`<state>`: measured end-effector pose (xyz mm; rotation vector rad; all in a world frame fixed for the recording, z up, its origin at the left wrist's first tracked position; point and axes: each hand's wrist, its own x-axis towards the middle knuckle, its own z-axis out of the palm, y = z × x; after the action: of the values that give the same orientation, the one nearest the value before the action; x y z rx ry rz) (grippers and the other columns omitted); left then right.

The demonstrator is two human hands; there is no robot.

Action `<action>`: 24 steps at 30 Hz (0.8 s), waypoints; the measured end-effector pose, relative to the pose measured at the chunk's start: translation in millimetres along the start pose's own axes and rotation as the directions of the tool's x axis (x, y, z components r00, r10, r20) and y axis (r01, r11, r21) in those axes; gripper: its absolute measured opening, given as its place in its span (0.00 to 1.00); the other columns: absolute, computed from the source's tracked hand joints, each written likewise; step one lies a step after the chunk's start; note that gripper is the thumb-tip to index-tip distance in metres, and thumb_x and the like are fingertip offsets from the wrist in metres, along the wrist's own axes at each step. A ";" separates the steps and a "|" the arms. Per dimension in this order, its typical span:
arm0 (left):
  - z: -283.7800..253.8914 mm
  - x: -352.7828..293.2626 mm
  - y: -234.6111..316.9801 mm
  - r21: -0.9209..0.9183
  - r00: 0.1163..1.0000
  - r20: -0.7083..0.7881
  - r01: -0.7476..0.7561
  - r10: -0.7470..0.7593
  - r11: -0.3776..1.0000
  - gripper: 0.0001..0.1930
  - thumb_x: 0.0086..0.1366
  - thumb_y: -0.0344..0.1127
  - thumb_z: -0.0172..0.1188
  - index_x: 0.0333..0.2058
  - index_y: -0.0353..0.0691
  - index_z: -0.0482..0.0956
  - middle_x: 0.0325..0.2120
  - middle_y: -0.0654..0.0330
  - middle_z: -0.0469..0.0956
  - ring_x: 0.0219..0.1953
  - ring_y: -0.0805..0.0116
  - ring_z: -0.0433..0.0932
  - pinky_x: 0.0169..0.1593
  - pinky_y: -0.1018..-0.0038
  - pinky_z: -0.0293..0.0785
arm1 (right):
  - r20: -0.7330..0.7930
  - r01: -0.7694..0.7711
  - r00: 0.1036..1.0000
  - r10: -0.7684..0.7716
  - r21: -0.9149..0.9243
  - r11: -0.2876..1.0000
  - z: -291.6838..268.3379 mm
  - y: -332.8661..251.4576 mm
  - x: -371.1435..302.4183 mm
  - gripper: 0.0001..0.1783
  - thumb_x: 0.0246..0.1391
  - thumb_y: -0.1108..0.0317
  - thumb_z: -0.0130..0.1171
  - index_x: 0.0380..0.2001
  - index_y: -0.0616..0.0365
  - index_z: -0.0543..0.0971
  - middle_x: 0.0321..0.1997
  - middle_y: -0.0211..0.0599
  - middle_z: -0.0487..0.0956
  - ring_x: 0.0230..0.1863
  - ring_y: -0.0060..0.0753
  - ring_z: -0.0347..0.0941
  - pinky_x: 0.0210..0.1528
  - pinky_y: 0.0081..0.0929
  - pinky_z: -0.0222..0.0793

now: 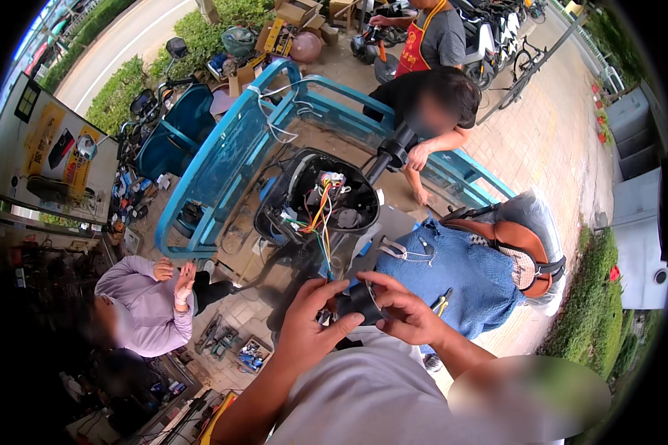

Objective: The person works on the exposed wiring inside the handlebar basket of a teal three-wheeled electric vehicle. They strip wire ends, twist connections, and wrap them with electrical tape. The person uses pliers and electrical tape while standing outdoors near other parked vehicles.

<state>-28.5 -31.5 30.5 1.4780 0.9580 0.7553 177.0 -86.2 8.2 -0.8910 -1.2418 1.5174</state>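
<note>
A short black cylindrical part (363, 301) with a pale edge sits between my two hands; its exact kind is unclear. My left hand (313, 317) is closed on its left side, thumb in front, partly hiding a second dark piece. From the right, the curled fingers of my right hand (408, 310) grip its edge. Thin coloured wires (325, 248) run down from an open black vehicle housing (266, 211) towards my left fingers. Inside the housing lies a tangle of yellow, red and white wires with connectors (332, 179).
Yellow-handled pliers (442, 302) rest on a blue cloth (464, 271) at right. Beyond the housing stands a teal metal cargo frame (172, 215). One person (438, 104) leans over it; another (145, 300) is at left, near a parts box (254, 354). A third wears a red apron (414, 46).
</note>
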 end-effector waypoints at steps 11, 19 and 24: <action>-6.6 3.9 -3.6 0.010 1.000 0.004 -0.011 0.011 1.000 0.16 0.56 0.25 0.64 0.44 0.35 0.78 0.40 0.57 0.73 0.37 0.72 0.75 0.39 0.80 0.71 | 0.039 -0.186 0.983 0.182 0.143 0.972 -6.8 -8.9 15.2 0.18 0.60 0.61 0.48 0.40 0.68 0.72 0.56 0.51 0.69 0.55 0.39 0.69 0.54 0.33 0.64; -6.2 12.9 2.9 0.255 0.975 0.046 -0.224 0.220 0.941 0.14 0.51 0.20 0.63 0.39 0.35 0.80 0.34 0.57 0.75 0.36 0.65 0.76 0.36 0.76 0.73 | -0.012 -0.420 0.875 0.483 0.474 0.774 -1.5 -0.2 21.3 0.30 0.63 0.43 0.39 0.41 0.64 0.71 0.28 0.46 0.79 0.19 0.29 0.76 0.11 0.17 0.57; -8.9 13.9 -1.4 0.380 0.949 0.075 -0.312 0.308 0.871 0.13 0.49 0.22 0.65 0.36 0.35 0.79 0.34 0.56 0.73 0.33 0.60 0.77 0.34 0.71 0.74 | -0.002 -0.478 0.836 0.549 0.491 0.728 4.4 0.4 29.0 0.32 0.64 0.42 0.35 0.39 0.63 0.73 0.25 0.46 0.80 0.13 0.25 0.70 0.09 0.15 0.54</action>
<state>-30.2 -15.1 29.4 2.0185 0.9046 0.8150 164.5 -59.7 9.6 -1.0375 -0.4667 2.0369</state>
